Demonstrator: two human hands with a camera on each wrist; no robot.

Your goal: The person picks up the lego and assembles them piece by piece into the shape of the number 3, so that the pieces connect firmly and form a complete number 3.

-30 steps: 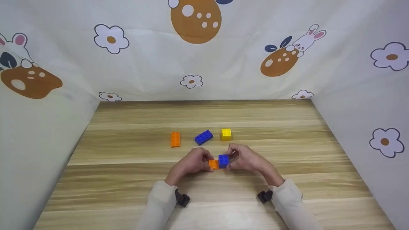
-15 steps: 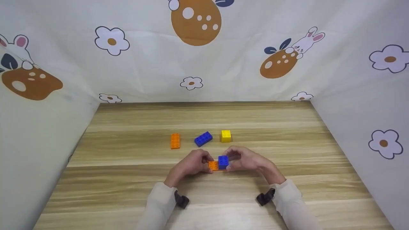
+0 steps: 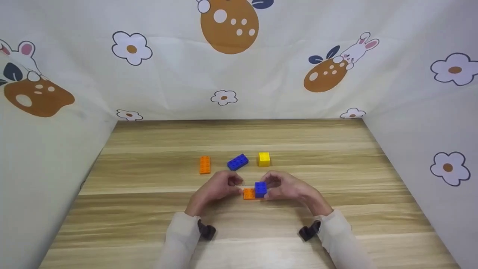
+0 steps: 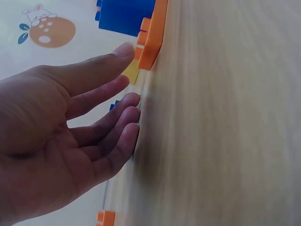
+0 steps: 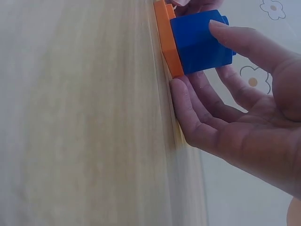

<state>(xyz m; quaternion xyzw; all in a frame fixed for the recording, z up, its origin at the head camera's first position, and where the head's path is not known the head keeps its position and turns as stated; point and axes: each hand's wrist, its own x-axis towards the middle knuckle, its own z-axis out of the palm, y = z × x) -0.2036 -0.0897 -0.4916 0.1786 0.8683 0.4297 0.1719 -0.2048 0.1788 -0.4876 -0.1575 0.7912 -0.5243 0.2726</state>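
Observation:
A tall blue toy brick [image 3: 260, 189] stands on the right part of a flat orange brick [image 3: 249, 194], whose left studs are bare. My right hand [image 3: 287, 185] holds the blue brick, thumb on its near face and fingers round its far side, as the right wrist view shows the blue brick [image 5: 202, 41] on the orange brick [image 5: 168, 37]. Just left of the orange brick is my left hand [image 3: 218, 185], its fingers loosely bent with nothing between them. In the left wrist view my left hand [image 4: 61, 117] has its thumb tip close to the orange brick's end; whether they touch I cannot tell.
Behind the hands lie a flat orange brick [image 3: 205, 165], a flat blue brick [image 3: 238, 162] and a yellow cube-shaped brick [image 3: 264, 159] on the wooden table [image 3: 149, 224]. Patterned cloth [image 3: 171, 74] walls the table at the back and sides.
My left hand has let go of the orange brick's left end and moved slightly left. The right hand stays at the blue brick.

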